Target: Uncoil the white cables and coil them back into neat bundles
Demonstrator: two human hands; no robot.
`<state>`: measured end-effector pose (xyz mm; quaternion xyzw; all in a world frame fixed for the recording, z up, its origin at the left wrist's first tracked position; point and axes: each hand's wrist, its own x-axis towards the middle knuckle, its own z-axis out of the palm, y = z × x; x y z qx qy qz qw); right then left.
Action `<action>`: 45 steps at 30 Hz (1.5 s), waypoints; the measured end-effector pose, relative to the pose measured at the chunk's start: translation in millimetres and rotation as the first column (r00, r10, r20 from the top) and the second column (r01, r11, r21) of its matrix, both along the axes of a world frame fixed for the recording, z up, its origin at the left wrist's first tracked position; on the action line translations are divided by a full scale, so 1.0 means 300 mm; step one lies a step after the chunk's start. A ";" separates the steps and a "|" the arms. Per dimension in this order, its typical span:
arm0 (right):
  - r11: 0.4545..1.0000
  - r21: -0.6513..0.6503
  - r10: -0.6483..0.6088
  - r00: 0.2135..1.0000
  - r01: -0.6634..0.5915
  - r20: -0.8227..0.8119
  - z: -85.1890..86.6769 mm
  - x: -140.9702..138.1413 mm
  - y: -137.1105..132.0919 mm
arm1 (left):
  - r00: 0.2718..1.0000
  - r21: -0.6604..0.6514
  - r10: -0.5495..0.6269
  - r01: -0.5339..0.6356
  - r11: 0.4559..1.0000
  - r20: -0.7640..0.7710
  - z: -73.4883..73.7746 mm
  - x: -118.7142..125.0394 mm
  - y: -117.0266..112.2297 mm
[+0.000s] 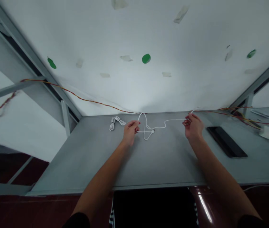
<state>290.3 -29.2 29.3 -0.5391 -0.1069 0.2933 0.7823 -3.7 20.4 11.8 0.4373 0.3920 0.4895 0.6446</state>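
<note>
- Head camera, read from my remote desk: a person's bare left hand (131, 132) and right hand (193, 127) reach out over a grey metal workbench (167, 158), holding up one thin white cable (172, 120).
- Grip, as I read it: both hands are closed to a pinch. The left pinches the cable beside a loose loop, and the right pinches it farther along, with a short length rising past the fingers. The exact finger contact is too small for me to confirm.
- Cable position: it spans the gap between the hands, low over the bench near its back edge, and crosses itself at the loop. A small white connector (152, 131) lies at the crossing.
- Handling, in my judgement: light, soft and limp, so it will sag and tangle easily. The connector looks like the firmest place to take hold, though it may be fragile.
- Nearby: a coiled white cable bundle (116, 123) lies just beyond the left hand, and a flat black rectangular slab (227, 142) lies to the right.
- Count: two hands, one loose cable, one coiled bundle, one connector visible, one black slab.
- Backdrop: twisted red-and-yellow wires (89, 101) run along the rear edge, and three green patches (146, 58) mark a white wall (172, 34).
</note>
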 end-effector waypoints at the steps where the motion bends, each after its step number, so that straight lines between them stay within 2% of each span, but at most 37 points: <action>1: 0.999 -0.006 -0.039 0.999 0.039 -0.029 0.007 0.022 -0.001 | 1.000 -0.033 0.023 -0.022 0.999 0.015 -0.004 -0.003 0.005; 3: 0.996 -0.019 -0.082 0.995 0.082 -0.053 0.016 0.056 -0.003 | 0.998 -0.079 0.038 -0.035 0.996 0.042 -0.008 -0.006 0.008; 5: 0.997 -0.027 -0.074 0.997 0.073 -0.018 0.019 0.073 -0.002 | 0.996 -0.122 0.031 -0.021 0.992 0.081 -0.007 -0.003 0.003; 8: 0.999 -0.022 0.049 0.993 -0.046 0.106 0.016 0.051 0.003 | 0.992 -0.137 -0.052 0.067 0.988 0.113 0.003 0.010 -0.017; 11: 0.972 -0.002 0.230 0.947 -0.236 0.226 0.003 -0.030 0.004 | 0.975 -0.119 -0.188 0.202 0.972 0.117 0.015 0.024 -0.046; 14: 0.888 -0.024 0.443 0.838 -0.460 0.319 -0.013 -0.137 -0.013 | 0.941 -0.108 -0.328 0.336 0.936 0.082 0.023 0.034 -0.078; 17: 0.753 -0.180 0.646 0.660 -0.633 0.383 -0.020 -0.219 -0.045 | 0.896 -0.096 -0.443 0.443 0.891 0.023 0.028 0.040 -0.102; 19: 0.642 -0.297 0.758 0.528 -0.706 0.383 -0.016 -0.244 -0.067 | 0.879 -0.082 -0.478 0.475 0.876 -0.011 0.029 0.041 -0.108; 21: 0.570 -0.366 0.815 0.448 -0.736 0.367 -0.007 -0.250 -0.084 | 0.875 -0.074 -0.483 0.480 0.874 -0.039 0.025 0.043 -0.108; 27: 0.551 -0.421 0.828 0.408 -0.720 0.384 0.015 -0.235 -0.095 | 0.876 -0.070 -0.475 0.471 0.880 -0.085 0.011 0.046 -0.101; 29: 0.588 -0.381 0.802 0.455 -0.713 0.386 0.018 -0.223 -0.087 | 0.887 -0.078 -0.456 0.451 0.889 -0.067 0.011 0.044 -0.098; 32: 0.753 -0.207 0.652 0.663 -0.625 0.368 0.023 -0.194 -0.071 | 0.899 -0.087 -0.435 0.430 0.898 -0.050 0.017 0.037 -0.085; 34: 0.837 -0.113 0.539 0.771 -0.536 0.340 0.027 -0.174 -0.061 | 0.891 -0.093 -0.451 0.445 0.890 -0.057 0.020 0.032 -0.077; 40: 0.912 -0.020 0.396 0.865 -0.410 0.309 0.029 -0.143 -0.045 | 0.829 0.037 -0.519 0.537 0.843 -0.210 0.020 0.022 -0.073; 42: 0.938 0.026 0.324 0.901 -0.345 0.287 0.031 -0.126 -0.040 | 0.829 0.056 -0.536 0.550 0.834 -0.159 0.022 0.017 -0.074; 45: 0.974 0.049 0.207 0.953 -0.222 0.220 0.035 -0.079 -0.032 | 0.852 0.027 -0.523 0.522 0.852 0.039 0.035 0.005 -0.070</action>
